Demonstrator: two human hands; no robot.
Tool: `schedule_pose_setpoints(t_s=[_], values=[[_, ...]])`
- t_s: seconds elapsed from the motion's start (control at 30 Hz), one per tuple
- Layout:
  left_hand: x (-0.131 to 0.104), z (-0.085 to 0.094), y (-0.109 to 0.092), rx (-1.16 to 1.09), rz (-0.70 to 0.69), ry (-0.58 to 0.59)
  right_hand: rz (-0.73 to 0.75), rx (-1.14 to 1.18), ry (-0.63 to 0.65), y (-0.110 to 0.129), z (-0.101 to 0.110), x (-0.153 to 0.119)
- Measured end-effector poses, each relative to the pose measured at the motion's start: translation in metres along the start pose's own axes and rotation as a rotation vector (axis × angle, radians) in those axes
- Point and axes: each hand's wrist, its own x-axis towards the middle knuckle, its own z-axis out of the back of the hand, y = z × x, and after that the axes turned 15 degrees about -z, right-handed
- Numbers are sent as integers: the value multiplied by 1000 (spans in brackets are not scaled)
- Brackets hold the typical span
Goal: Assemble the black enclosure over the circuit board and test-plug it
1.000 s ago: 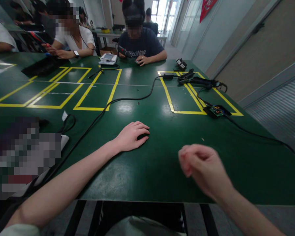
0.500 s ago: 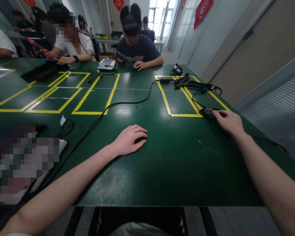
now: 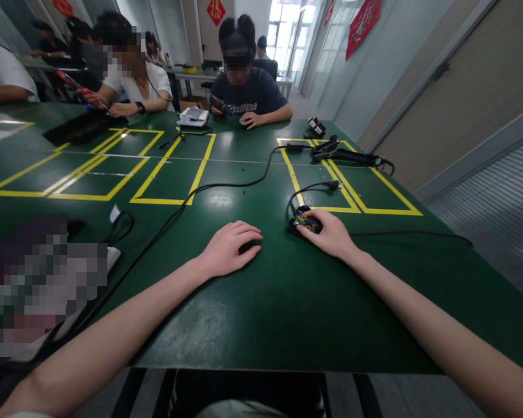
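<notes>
My left hand [image 3: 232, 248] lies on the green table [image 3: 296, 313], fingers stretched out and thumb apart, holding nothing. To its right, my right hand [image 3: 329, 232] has its fingers and thumb around a small black device with an exposed circuit board [image 3: 304, 220], with copper-coloured parts showing. The device is at the table surface; the fingers hide part of it. A short black cable [image 3: 307, 188] curves up from it to a plug-like black end [image 3: 331, 185]. Another black cable [image 3: 412, 233] runs off to the right from behind my right hand.
Yellow tape [image 3: 335, 209] marks rectangles on the table. A long black cord [image 3: 209, 184] crosses from lower left to a black handheld tool [image 3: 348, 157]. A white box [image 3: 193, 116] stands farther back. Two people [image 3: 253, 96] work across the table. A partly blurred-out item lies at left.
My right hand has moved left with the circuit-board device and its cable, from the right edge area to nearer the middle. My left hand has stayed in place.
</notes>
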Motion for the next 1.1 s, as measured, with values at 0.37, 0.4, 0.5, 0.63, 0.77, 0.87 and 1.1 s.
schedule_pose_setpoints(t_s=[0.37,0.4,0.5,0.63,0.77,0.87,1.1], values=[[0,12,-10,-126,-200,74,636,318,393,75,-17,-58],[0,12,-10,-115,-192,100,626,344,386,73,-15,-57],[-1,11,-10,-79,-162,151,559,361,314,63,-7,-50],[-2,9,-7,-53,-109,148,484,230,331,47,7,-37],[-4,8,-5,-42,-48,124,458,165,503,39,15,-32],[-5,7,-3,-54,-50,120,390,234,549,38,13,-34],[-6,6,2,-92,-65,92,319,306,458,40,4,-38]])
